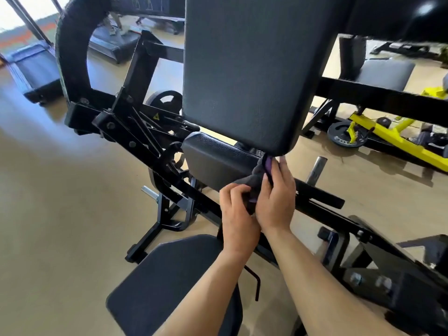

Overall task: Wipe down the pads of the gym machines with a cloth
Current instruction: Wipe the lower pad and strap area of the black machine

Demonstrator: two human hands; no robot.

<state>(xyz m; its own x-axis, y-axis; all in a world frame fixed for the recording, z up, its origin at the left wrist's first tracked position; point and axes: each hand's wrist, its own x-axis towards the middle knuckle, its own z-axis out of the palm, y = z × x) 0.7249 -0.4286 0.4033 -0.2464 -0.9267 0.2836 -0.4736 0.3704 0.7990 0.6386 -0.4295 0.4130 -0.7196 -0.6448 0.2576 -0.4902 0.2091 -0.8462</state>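
A dark grey and purple cloth (254, 177) is bunched between both hands, just under the bottom right corner of the big upright black back pad (249, 69). My left hand (236, 212) grips the cloth's lower part. My right hand (276, 197) holds its upper part, fingertips almost at the pad's corner. Behind the cloth lies a smaller black pad (213, 158). The black seat pad (169, 282) is below my forearms.
The machine's black steel frame (135, 132) runs diagonally across the view, with a chrome peg (316, 169) to the right. A yellow machine (397, 139) with a weight plate stands at the right, treadmills (34, 71) at the far left. The floor is tan.
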